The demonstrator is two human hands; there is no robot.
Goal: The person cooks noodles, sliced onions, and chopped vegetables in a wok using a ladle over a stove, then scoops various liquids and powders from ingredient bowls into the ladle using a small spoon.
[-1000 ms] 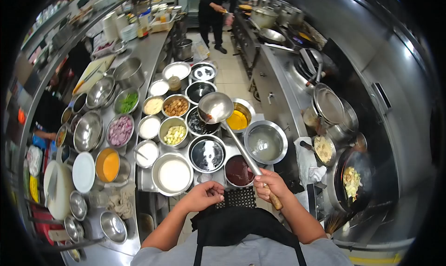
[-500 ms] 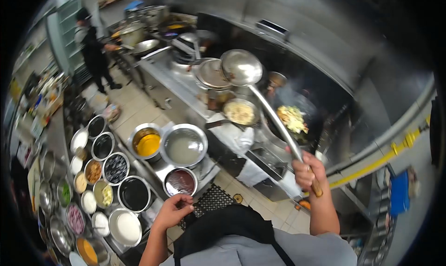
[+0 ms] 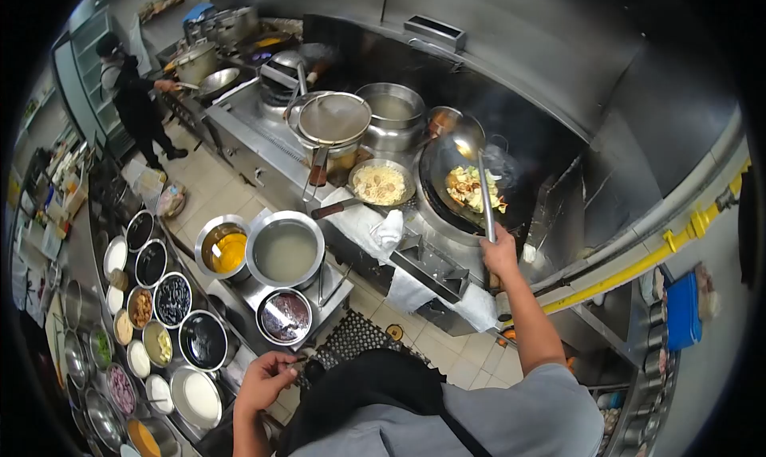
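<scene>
A pan of noodles (image 3: 381, 183) sits left of the wok (image 3: 471, 190). Right hand (image 3: 499, 256), arm extended, grip clamped on the ladle (image 3: 479, 179). Left hand (image 3: 263, 381) loosely curled near the dark sauce bowl (image 3: 284, 317).

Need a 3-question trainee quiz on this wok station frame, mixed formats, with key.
1. True or false: the right hand holds a ladle whose bowl is over the wok.
2. Which hand is near the bowl of dark red sauce? A) left hand B) right hand
3. Fill in: the small pan of pale noodles sits to the ____ of the wok in the picture.

Key: 1 true; 2 A; 3 left
</scene>
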